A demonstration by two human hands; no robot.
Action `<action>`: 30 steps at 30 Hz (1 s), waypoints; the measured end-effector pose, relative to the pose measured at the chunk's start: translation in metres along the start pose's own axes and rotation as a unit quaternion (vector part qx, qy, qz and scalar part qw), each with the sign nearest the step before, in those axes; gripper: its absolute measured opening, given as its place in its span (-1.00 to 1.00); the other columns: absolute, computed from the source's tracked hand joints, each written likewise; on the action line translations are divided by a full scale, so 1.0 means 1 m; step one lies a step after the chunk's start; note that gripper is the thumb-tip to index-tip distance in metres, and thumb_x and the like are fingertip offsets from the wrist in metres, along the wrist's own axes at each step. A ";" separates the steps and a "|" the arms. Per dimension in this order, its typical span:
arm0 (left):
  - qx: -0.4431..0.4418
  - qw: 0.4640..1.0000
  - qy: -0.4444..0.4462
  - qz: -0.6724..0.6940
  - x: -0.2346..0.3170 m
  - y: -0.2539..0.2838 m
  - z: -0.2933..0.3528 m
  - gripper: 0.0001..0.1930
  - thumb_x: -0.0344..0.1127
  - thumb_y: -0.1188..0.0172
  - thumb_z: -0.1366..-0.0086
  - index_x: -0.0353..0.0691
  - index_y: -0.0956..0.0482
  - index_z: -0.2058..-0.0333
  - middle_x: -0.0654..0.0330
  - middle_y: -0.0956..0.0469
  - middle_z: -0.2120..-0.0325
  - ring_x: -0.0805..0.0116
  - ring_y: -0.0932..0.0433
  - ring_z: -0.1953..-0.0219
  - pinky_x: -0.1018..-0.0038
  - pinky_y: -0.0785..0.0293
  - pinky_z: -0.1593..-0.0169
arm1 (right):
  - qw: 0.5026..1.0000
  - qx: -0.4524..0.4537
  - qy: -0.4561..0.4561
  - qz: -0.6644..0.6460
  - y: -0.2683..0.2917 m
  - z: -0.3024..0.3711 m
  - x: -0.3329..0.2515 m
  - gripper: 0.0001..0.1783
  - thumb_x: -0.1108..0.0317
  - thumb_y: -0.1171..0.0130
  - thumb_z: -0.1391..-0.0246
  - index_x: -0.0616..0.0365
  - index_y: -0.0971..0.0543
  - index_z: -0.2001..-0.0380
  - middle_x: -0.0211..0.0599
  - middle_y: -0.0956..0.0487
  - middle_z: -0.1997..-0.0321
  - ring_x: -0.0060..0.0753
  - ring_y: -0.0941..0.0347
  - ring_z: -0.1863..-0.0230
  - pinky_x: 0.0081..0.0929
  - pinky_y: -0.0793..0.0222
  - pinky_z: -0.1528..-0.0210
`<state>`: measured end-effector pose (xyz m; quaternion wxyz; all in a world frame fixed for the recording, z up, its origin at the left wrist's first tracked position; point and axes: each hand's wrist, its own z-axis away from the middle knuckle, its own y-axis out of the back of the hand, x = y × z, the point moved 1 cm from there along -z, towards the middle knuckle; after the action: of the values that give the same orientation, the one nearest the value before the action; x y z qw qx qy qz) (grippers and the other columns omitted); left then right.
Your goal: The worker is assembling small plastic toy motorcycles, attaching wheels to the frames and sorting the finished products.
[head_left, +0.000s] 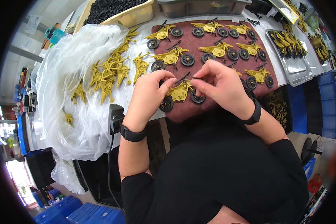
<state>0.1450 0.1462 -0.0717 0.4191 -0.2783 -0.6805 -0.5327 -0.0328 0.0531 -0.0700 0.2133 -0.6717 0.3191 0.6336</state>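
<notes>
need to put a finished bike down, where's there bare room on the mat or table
Bare maroon mat lies along its near edge, below the yellow bike under both hands, left hand and right hand. The steel tray is empty at its near end. The rest of the mat and the plastic sheet with the loose yellow frames are crowded.
</notes>
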 end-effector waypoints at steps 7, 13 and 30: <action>-0.044 0.979 -0.027 -0.197 -0.013 -0.015 0.001 -0.88 -0.41 -0.24 -0.12 -0.34 -0.54 0.41 -0.01 -0.57 0.51 0.05 -0.56 0.44 0.34 -0.44 0.35 | 0.944 -0.097 0.177 0.261 -0.010 0.015 0.004 -0.67 0.62 -0.01 0.07 0.15 -0.58 0.20 -0.23 -0.40 0.46 -0.17 -0.38 0.36 -0.36 -0.35 0.27; -0.019 0.975 -0.020 -0.219 -0.018 -0.019 0.000 -0.85 -0.36 -0.24 -0.12 -0.34 -0.55 0.43 -0.03 -0.55 0.56 0.03 -0.54 0.47 0.30 -0.43 0.36 | 0.905 -0.080 0.227 0.352 -0.014 0.021 0.014 -0.87 0.56 -0.05 0.05 0.27 -0.55 0.38 -0.16 -0.41 0.45 -0.14 -0.40 0.35 -0.31 -0.38 0.23; 0.050 0.967 -0.085 -0.236 -0.030 -0.028 0.000 -0.84 -0.34 -0.25 -0.07 -0.34 -0.54 0.49 -0.03 -0.55 0.54 -0.01 -0.54 0.43 0.24 -0.45 0.31 | 0.859 -0.099 0.177 0.471 -0.041 0.025 0.013 -0.95 0.54 0.00 0.03 0.32 -0.43 0.46 -0.03 -0.43 0.43 -0.06 -0.43 0.33 -0.24 -0.39 0.21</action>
<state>0.1370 0.1401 -0.1109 0.2357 -0.1327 -0.7861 -0.5558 -0.0223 0.0968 -0.0904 -0.2383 -0.5595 0.5652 0.5574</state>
